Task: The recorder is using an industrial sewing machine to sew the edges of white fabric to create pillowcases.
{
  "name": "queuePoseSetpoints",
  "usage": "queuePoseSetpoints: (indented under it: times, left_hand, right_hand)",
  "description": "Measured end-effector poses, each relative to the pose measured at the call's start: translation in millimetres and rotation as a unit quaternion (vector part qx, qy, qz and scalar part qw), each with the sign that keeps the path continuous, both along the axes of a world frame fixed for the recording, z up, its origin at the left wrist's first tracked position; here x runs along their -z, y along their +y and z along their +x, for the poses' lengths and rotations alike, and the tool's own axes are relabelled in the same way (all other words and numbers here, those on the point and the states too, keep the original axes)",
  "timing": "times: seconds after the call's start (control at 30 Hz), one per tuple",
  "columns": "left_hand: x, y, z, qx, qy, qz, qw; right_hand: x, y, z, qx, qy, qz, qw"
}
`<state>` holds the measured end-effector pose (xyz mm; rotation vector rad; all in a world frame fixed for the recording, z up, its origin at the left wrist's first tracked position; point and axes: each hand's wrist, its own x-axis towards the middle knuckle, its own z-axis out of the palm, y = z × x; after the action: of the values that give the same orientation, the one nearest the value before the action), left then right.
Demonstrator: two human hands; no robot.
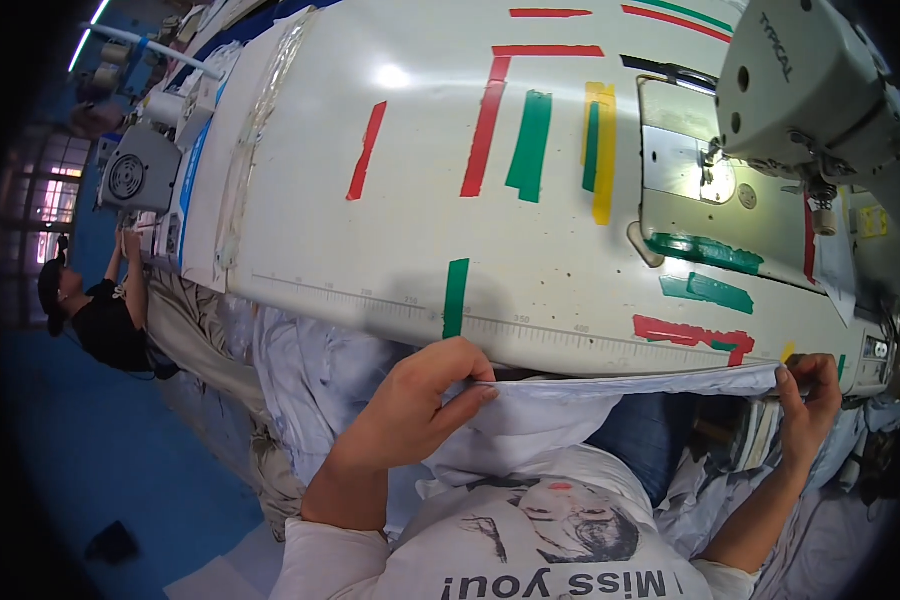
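There are two hands and one piece of pale cloth [635, 386] between them. The left hand [415, 395] grasps one end of its upper edge with thumb and fingers; the right hand [810, 405] pinches the other end in the same way. The cloth is stretched along the front edge of the tabletop [310, 200], and its lower part hangs toward the person's shirt [570, 540]. Beyond the hands, the tabletop spreads wide and flat up to one sewing machine [810, 85] at the right.

Left of the machine I count two upright red strips [367, 150], one broad green strip [532, 145] and one yellow strip [603, 160]. One ruler scale [370, 299] follows the front edge. The tabletop is whitish and glossy, with a lamp reflection. At the far left, one co-worker [105, 315] is above a blue floor [170, 480].
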<state>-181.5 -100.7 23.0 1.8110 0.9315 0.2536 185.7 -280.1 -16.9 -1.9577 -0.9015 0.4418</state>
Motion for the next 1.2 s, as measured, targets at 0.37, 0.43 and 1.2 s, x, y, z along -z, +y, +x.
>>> queuePoseSetpoints:
  times: [0.37,0.43,1.2]
  left_hand:
    - [9,4,-18,-0.085,0.033,-0.103,0.991]
    - [10,11,-19,-0.072,0.020,-0.080,0.994]
    - [25,23,-2,-0.093,0.039,0.248,0.963]
  right_hand:
    - [2,-3,4,-0.018,-0.032,-0.001,0.999]
    - [2,-3,4,-0.007,-0.005,-0.014,1.000]
    - [1,-3,4,-0.007,0.001,-0.013,1.000]
